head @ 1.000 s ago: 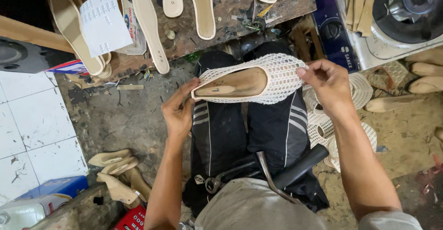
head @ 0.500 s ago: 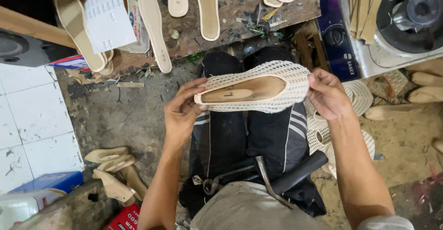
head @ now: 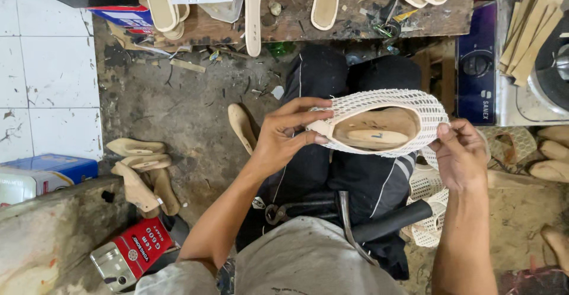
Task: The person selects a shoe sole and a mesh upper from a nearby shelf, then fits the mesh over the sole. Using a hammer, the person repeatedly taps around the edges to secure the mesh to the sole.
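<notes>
A white mesh shoe upper [head: 385, 114] stretched over a tan wooden last [head: 373, 134] now sits turned more side-on above the worker's dark-trousered knees than a second ago. The left hand [head: 290, 138] has shifted to pinch its heel end in closed fingers, while the right hand [head: 459, 156] grips the toe. Just below the shoe, pincers [head: 332, 209] rest untouched across the lap.

1. One camera only, worn on the person's head and pointing almost straight down over the lap.
2. It sits close: the forearms run in from the bottom edge, and the left hand [head: 284, 138] and right hand [head: 459, 156] fill the middle.
3. The workbench [head: 355, 16] edge crosses the top, with tiled floor [head: 47, 76] at left.
</notes>
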`<state>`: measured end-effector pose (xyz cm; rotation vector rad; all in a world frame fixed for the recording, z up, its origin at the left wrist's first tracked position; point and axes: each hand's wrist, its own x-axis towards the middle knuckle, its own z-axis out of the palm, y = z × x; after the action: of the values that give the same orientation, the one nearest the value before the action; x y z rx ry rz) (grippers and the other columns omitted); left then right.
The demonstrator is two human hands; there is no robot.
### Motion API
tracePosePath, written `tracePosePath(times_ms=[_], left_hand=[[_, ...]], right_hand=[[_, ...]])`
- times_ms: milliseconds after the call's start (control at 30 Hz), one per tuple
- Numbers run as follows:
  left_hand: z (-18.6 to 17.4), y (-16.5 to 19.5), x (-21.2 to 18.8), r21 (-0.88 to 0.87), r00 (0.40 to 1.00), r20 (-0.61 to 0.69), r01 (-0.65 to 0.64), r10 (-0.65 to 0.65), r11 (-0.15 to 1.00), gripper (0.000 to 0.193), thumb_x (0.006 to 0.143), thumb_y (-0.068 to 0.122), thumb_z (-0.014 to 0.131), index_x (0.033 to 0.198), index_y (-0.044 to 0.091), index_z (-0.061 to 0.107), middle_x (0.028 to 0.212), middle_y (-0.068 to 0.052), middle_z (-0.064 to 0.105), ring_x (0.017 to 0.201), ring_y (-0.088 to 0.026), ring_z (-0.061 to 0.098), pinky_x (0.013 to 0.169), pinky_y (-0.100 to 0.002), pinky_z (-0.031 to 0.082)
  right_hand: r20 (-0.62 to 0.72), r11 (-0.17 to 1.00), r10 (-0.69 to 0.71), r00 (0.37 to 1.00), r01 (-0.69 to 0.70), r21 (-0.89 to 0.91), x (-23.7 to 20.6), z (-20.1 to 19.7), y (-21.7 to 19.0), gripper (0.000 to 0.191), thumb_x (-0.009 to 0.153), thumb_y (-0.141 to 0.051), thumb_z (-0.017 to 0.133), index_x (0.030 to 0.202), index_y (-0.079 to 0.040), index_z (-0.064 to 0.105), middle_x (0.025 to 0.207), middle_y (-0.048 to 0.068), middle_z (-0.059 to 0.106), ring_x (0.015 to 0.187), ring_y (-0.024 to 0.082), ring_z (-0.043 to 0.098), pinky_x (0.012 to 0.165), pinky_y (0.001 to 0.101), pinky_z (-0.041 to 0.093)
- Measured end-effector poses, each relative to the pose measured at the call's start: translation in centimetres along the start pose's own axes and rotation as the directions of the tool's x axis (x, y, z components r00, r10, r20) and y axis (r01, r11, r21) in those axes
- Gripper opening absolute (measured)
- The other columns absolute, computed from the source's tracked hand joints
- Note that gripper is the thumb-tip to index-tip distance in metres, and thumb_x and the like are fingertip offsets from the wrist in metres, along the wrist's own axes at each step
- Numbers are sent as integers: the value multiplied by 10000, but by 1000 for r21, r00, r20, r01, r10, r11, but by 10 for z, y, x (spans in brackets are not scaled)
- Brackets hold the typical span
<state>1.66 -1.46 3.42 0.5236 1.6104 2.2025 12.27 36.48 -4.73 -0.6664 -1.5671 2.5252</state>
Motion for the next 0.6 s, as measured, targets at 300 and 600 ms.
tracePosePath(times_ms=[300,600], left_hand=[[-2,-3,-2,130,998,25,-60,57,990,459,868,18,818,1311,77,713,1419,-104,622,1253,-203,653,1088,-345,551],[-7,-8,-1,230,997,21,-79,76,970,436,897,40,793,1322,73,704,1407,-110,632,1292,-222,636,1109,-370,529]], right_hand=[[-20,1000,-15,1000,15,7,6,3,5,55,1060,-10,688,1077,-53,658,1074,94,712,975,204,701,906,412,596],[94,989,52,994,-64,134,23,-25,21,3,1069,-27,660,1071,-27,661,1075,112,719,999,206,690,921,365,560]])
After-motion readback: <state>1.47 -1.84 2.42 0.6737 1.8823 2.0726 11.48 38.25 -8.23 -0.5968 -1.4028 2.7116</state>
